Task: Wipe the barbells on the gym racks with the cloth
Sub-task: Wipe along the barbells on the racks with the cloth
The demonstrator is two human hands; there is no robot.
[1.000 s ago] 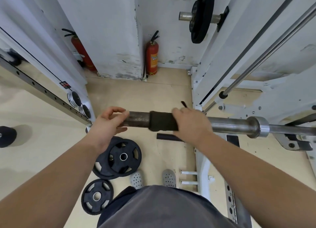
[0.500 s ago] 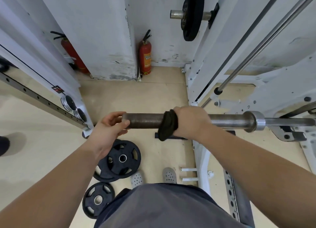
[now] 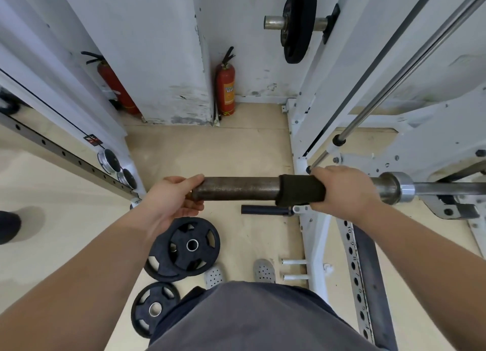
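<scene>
A barbell lies level across the middle of the view, resting on the white rack at the right. Its rusty brown sleeve (image 3: 236, 188) sticks out to the left, past a steel collar (image 3: 397, 187). A dark cloth (image 3: 299, 189) is wrapped around the sleeve near its inner end. My right hand (image 3: 342, 191) grips the cloth and the sleeve from above. My left hand (image 3: 171, 200) cups the free end of the sleeve, thumb on top and fingers underneath.
Black weight plates (image 3: 189, 248) (image 3: 155, 307) lie on the floor below the sleeve. A black handle (image 3: 263, 210) juts from the white rack upright (image 3: 313, 235). Another plate (image 3: 298, 21) hangs on a peg above. A red fire extinguisher (image 3: 226, 87) stands by the wall.
The cloth was bunched into a narrow band half a second ago; it now lies spread flat around the sleeve, and my right hand has shifted toward the collar. The left hand stays at the sleeve's end.
</scene>
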